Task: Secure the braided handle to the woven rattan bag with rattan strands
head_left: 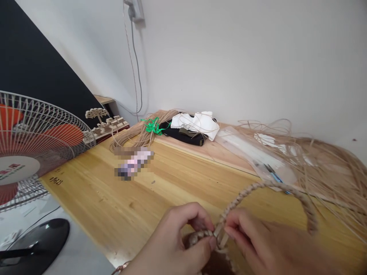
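Note:
At the bottom centre is a small woven basket [197,237] of tan cane, mostly hidden by the hands. Its twisted handle [258,186] arches up and to the right. My left hand [177,238] is closed around the braided rim, with thumb and fingertips near the foot of the handle. Close beside it, my right hand [255,238] pinches a pale flat cane strip [222,241] at that same joint. The far end of the strip is hidden, and the right wrist is slightly blurred.
Coiled cane [126,139] with a green tie [153,126] lies at the back. Next to it are a black pouch [183,137] and white paper [205,124]. Loose cane [329,164] and a tool with blue handles [275,175] lie right. A fan [43,137] stands left.

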